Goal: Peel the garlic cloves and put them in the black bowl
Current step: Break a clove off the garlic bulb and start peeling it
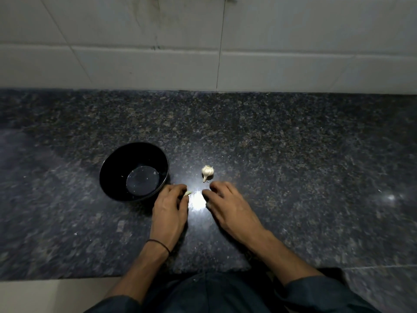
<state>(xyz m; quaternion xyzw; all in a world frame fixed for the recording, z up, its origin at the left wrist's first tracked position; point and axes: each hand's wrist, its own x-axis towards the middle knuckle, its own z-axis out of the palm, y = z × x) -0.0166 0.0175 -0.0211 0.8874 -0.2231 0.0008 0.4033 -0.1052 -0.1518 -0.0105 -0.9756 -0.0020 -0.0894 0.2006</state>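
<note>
A black bowl stands on the dark granite counter, left of centre, and looks empty apart from a few specks. A white garlic bulb lies to its right. My left hand sits just right of the bowl with its fingers curled around a pale garlic clove that shows at the fingertips. My right hand hovers just below the bulb with fingers loosely bent, holding nothing and not touching the bulb.
A white tiled wall rises behind the counter. The counter's front edge runs along the lower left, with pale floor below it. A bright light reflection lies between my hands.
</note>
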